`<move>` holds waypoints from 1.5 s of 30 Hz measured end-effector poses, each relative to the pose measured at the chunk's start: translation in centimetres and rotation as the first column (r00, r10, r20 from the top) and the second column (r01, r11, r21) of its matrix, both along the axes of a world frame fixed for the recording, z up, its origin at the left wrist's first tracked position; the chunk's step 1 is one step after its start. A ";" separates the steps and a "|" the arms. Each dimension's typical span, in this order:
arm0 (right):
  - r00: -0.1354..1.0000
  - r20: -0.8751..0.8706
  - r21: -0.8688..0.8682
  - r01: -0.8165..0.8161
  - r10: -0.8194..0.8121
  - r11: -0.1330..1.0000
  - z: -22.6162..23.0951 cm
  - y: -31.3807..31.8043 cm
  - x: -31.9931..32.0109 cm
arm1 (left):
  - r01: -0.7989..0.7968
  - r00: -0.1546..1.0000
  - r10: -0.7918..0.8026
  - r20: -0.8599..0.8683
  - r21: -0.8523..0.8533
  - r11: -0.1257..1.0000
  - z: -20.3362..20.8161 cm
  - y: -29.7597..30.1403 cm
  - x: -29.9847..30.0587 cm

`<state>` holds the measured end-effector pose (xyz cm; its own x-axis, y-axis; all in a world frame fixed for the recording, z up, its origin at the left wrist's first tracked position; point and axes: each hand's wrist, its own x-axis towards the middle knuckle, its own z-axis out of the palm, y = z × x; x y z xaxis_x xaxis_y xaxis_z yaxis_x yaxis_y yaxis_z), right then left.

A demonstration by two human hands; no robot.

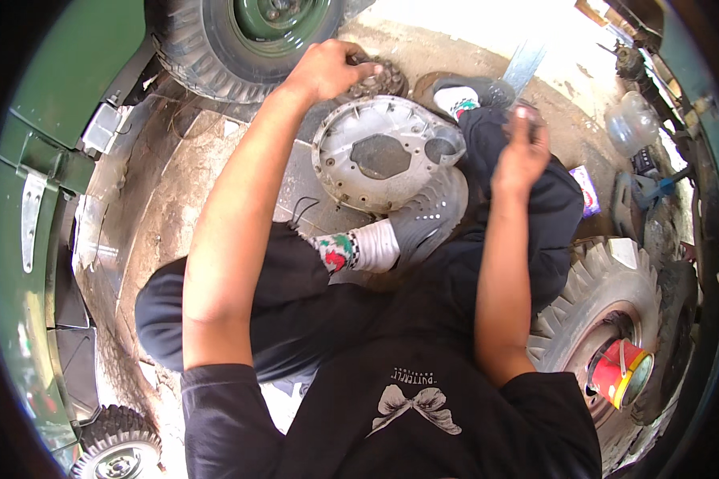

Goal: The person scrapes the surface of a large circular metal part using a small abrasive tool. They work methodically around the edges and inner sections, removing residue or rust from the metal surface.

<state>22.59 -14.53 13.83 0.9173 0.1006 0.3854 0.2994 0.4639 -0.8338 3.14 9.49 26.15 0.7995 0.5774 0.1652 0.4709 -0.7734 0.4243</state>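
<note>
A grey cast-metal housing (339,172), shaped like a broad ring with a large central opening and a smaller round one at its right, lies by my shod foot. Beyond its far edge, my left hand (331,70) reaches over a dark, bumpy round heap or part (387,80), too unclear to name. The fingers there are bent together, and what they hold, if anything, is hidden. My right hand (523,152) is raised above my right leg, right of the housing. Its thumb and fingers are pinched together and slightly blurred; anything between them is too small to make out.
A large tyre with a green wheel (216,60) stands at the far left beside green vehicle bodywork (64,88). At right lie a treaded tyre (567,295), a red and yellow can (613,371), a clear plastic bottle (633,124) and a purple packet (585,191). A metal strip (526,64) lies farther off.
</note>
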 end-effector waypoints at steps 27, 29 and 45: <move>0.953 -0.283 -0.425 -0.022 -0.110 0.905 -3.3 4.4 2.3 | 0.134 0.987 -0.135 0.082 0.019 0.991 -6.7 4.4 16.7; 0.879 -0.331 -0.521 0.134 -0.344 0.843 -13.3 7.0 5.0 | -0.053 0.995 0.059 0.076 -0.077 0.996 -11.4 6.9 13.3; 0.648 -0.748 -0.233 -0.060 -0.140 0.970 -18.0 10.0 3.9 | -0.692 0.648 0.701 -0.297 0.154 0.705 -30.8 8.5 1.5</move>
<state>26.47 -4.50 -4.16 0.8810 0.0452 -0.4709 -0.4668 0.2444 -0.8499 4.63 18.00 -4.61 0.1711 0.9852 0.0072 0.9753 -0.1704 0.1405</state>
